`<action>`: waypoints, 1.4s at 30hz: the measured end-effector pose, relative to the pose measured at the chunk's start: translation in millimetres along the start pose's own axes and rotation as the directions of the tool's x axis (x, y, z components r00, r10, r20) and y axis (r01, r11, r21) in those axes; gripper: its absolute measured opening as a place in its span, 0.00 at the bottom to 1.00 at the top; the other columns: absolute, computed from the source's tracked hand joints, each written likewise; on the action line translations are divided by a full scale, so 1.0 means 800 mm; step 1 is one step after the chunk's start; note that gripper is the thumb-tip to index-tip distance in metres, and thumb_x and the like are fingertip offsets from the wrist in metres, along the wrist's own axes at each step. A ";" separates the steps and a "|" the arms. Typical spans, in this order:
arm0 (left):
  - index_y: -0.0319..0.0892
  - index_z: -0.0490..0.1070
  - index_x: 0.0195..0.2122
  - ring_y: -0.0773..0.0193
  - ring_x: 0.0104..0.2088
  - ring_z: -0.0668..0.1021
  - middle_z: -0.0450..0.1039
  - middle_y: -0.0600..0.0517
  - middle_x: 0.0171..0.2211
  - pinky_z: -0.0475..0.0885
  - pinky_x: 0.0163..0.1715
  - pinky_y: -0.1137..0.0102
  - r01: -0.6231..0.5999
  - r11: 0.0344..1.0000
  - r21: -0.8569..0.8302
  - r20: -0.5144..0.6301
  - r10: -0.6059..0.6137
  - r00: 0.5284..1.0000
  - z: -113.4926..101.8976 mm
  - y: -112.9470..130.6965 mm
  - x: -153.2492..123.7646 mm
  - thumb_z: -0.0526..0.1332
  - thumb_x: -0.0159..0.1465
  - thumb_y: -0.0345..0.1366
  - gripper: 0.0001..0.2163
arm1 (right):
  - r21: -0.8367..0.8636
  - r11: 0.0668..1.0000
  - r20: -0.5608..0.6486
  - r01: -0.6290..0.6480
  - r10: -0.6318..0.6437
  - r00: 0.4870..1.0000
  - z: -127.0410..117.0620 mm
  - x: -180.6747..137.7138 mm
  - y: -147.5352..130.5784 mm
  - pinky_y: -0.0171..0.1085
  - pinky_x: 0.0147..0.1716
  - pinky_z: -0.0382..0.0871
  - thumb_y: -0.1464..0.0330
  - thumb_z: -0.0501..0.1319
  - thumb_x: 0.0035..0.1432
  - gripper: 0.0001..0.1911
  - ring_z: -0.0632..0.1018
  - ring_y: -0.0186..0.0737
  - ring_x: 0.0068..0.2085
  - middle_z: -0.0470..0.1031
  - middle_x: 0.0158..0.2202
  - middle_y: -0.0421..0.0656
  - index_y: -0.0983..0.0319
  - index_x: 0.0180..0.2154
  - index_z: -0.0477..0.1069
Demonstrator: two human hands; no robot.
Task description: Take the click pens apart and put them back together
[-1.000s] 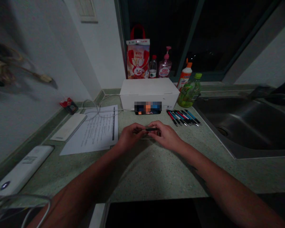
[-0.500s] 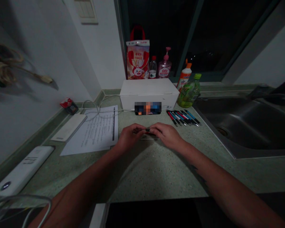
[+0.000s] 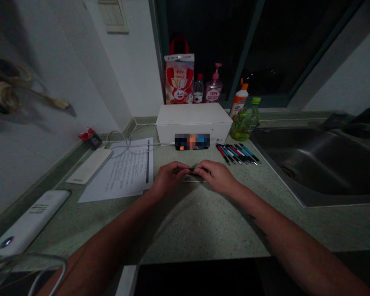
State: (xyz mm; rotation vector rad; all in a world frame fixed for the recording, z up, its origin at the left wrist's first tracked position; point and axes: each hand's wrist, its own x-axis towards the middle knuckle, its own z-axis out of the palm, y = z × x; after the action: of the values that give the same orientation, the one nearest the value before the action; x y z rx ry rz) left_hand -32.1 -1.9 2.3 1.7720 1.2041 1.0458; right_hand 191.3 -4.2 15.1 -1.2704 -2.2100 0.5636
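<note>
In the middle of the table (image 3: 203, 222), a bit back from the front edge, both hands are pinching the same dark pen (image 3: 192, 169) between them: the left hand (image 3: 168, 179) has its fingertips on one end and the right hand (image 3: 217, 177) grips the other, so the pen hangs level just above the surface. It's dim and small in view, so I honestly can't tell if it's coming apart or going together, or whether anything tiny is sitting under the fingers. My guess on what could go wrong: pens like this usually hide a spring or a refill, and if the two halves let go suddenly, a small part could pop out and roll. Toward the right edge there's the sink (image 3: 314, 164), and anything rolling that way is gone down the drain hole. The speckled table top would also hide a small bit pretty well in this light. Near the back, the row of pens (image 3: 238, 153) lies just beside the white box (image 3: 193, 119) and near the green bottle (image 3: 246, 120), so a jerky elbow could scatter those too. The paper sheets (image 3: 126, 170) sit toward the left edge, well apart.
</note>
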 end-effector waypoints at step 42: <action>0.45 0.80 0.29 0.55 0.33 0.76 0.78 0.47 0.31 0.68 0.36 0.63 -0.125 0.831 0.542 0.250 -0.017 0.968 -0.020 -0.009 0.007 0.65 0.61 0.29 0.06 | -0.361 0.932 0.243 0.033 0.060 0.968 -0.007 -0.003 0.010 0.39 0.30 0.59 0.72 0.61 0.62 0.06 0.75 0.40 0.33 0.79 0.36 0.45 0.60 0.35 0.77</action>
State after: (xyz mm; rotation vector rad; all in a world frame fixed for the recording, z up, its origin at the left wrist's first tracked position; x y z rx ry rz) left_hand -47.8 7.8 3.2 2.3115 1.3949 0.4944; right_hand 201.1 -2.0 14.3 -1.4646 -2.6092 0.3427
